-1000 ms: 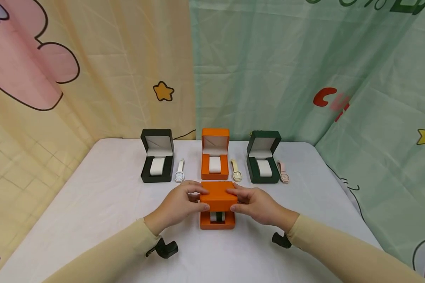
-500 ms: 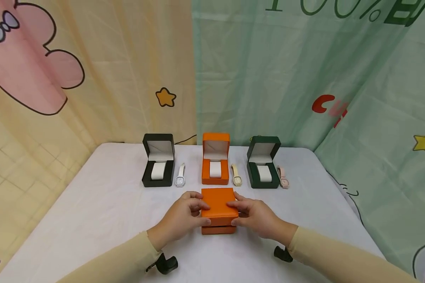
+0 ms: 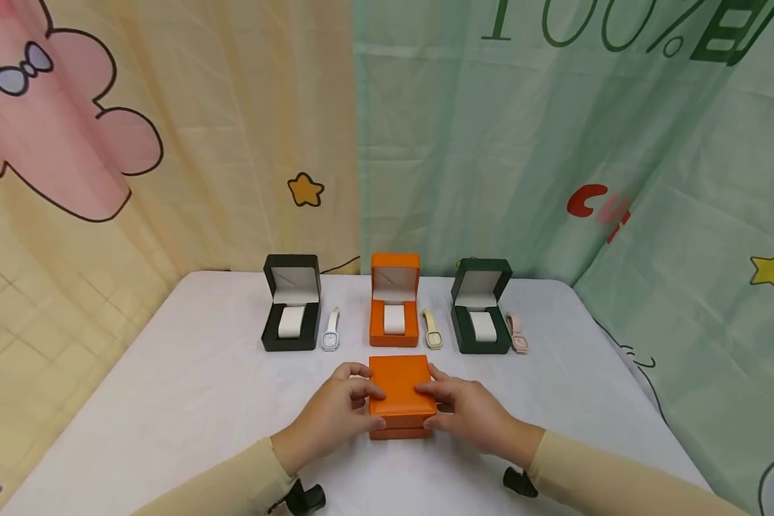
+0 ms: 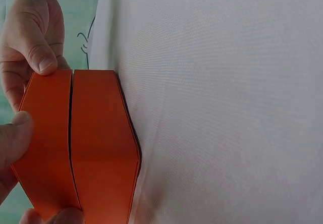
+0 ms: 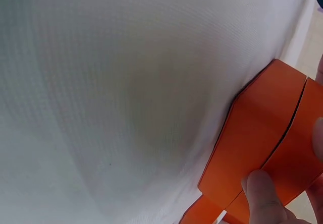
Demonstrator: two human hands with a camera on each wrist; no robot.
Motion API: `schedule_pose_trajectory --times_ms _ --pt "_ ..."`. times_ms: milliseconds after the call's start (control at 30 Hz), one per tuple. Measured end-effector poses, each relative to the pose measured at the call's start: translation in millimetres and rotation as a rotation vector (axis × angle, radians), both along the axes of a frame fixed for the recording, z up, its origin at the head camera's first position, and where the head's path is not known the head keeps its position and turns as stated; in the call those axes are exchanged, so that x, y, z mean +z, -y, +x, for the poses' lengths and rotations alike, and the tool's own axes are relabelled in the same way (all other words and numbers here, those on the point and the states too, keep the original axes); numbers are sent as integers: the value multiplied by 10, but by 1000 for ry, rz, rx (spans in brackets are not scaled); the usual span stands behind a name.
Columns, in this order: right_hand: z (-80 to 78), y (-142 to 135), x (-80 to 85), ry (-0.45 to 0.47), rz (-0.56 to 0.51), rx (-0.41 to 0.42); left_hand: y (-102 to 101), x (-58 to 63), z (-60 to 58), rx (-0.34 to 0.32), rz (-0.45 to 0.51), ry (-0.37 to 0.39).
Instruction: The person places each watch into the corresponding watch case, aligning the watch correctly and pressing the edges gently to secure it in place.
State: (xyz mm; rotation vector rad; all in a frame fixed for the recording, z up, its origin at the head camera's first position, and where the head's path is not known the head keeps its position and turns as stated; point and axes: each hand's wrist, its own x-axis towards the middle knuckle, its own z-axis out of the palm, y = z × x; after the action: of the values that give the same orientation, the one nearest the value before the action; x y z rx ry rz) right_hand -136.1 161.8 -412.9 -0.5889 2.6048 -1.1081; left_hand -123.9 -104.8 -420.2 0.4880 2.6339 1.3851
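Note:
An orange watch box (image 3: pixel 400 387) stands on the white-covered table in front of me, its lid lowered with a thin seam between lid and base. My left hand (image 3: pixel 337 412) grips the lid from the left, thumb at the front corner and fingertips on top. From the right my right hand (image 3: pixel 474 412) holds the lid the same way. In the left wrist view, the seam runs along the orange box (image 4: pixel 96 143) as a narrow dark line. The right wrist view has a fingertip (image 5: pixel 260 186) against the box's side. The box's inside is hidden.
Behind stand a black watch box (image 3: pixel 290 304), another orange watch box (image 3: pixel 395 301) and a green watch box (image 3: pixel 481 308), all with raised lids and white cushions. Beside them lie a white watch (image 3: pixel 330 333), a yellow watch (image 3: pixel 432 333) and a pink watch (image 3: pixel 518 337).
The front orange box's lid has swung down towards me, hiding the cushion and dark band seen inside earlier. Both hands moved down with it. The whole view has shifted slightly upward.

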Motion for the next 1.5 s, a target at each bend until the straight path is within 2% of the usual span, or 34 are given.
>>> schedule_pose_trajectory --times_ms 167,400,567,1100,1367,1500 --pt "49 -1 -31 27 1 6 -3 -42 31 -16 -18 1" --pt "97 -18 -69 19 17 13 -4 -75 79 -26 -16 41" --pt "110 -27 -72 12 -10 42 13 -85 93 -29 -21 37" --pt "53 -45 -47 0 -6 62 37 -65 50 -41 -22 8" --pt "28 -46 -19 -32 -3 77 64 -48 23 -53 -57 -25" --pt "8 -49 31 -74 41 51 97 -24 -2 -78 -95 -53"
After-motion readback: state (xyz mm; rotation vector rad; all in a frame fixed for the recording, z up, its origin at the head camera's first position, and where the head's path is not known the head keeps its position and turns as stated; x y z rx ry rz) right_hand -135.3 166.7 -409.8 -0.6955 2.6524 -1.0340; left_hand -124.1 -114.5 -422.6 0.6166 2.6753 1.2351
